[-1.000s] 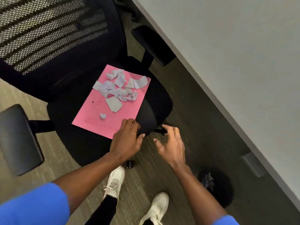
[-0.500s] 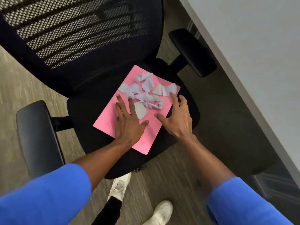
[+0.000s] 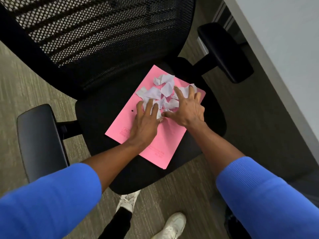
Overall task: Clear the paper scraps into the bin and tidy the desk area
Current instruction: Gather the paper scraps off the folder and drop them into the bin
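Several torn white paper scraps (image 3: 164, 91) lie heaped on a pink folder (image 3: 165, 144) that rests on the black seat of an office chair (image 3: 96, 104). My left hand (image 3: 146, 121) lies flat on the folder, its fingers spread and touching the near-left scraps. My right hand (image 3: 187, 107) is spread over the right side of the heap, fingertips on the scraps and thumb pointing toward the left hand. Neither hand has closed around any scrap. Some scraps are hidden under the fingers. No bin is in view.
The chair's mesh back (image 3: 103, 31) rises behind the folder, with armrests at left (image 3: 39, 142) and right (image 3: 226, 52). A pale desk top (image 3: 284, 49) runs along the right edge. My white shoes (image 3: 170, 226) stand on grey carpet (image 3: 25, 87) below the seat.
Both hands have slid up the folder and come together over the scraps, pushing them into a tighter heap. The view has moved closer to the seat.
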